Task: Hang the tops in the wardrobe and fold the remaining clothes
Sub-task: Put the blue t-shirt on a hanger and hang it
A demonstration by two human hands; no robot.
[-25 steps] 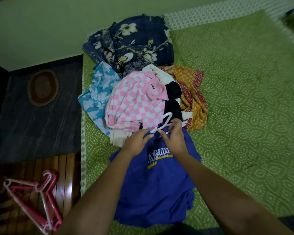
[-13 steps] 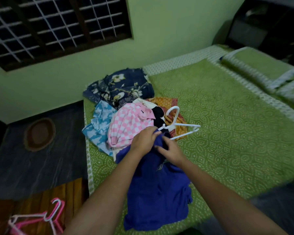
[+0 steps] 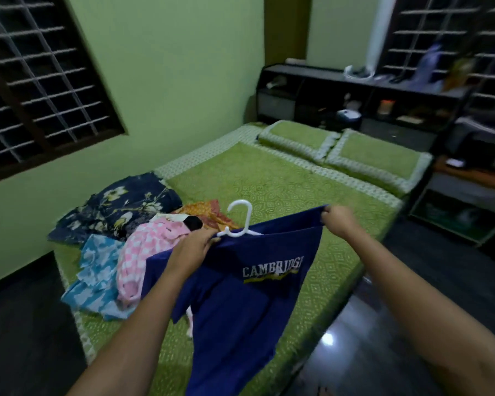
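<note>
Two hands hold blue shirt (image 3: 240,295) above bed (image 3: 283,181). Left hand (image 3: 196,247) grip clenched on one shoulder, beside white hanger (image 3: 240,221) seated in neck, hook upright. Right hand (image 3: 339,221) grip clenched on other shoulder. Shirt body hangs over bed edge. Clothes pile (image 3: 117,230) lies on bed, left of shirt.

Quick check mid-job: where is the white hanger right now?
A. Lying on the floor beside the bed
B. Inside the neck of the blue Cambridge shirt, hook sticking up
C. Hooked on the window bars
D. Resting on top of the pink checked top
B: the white hanger sits in the blue shirt, hook up, held up by the left hand and right hand.
</note>
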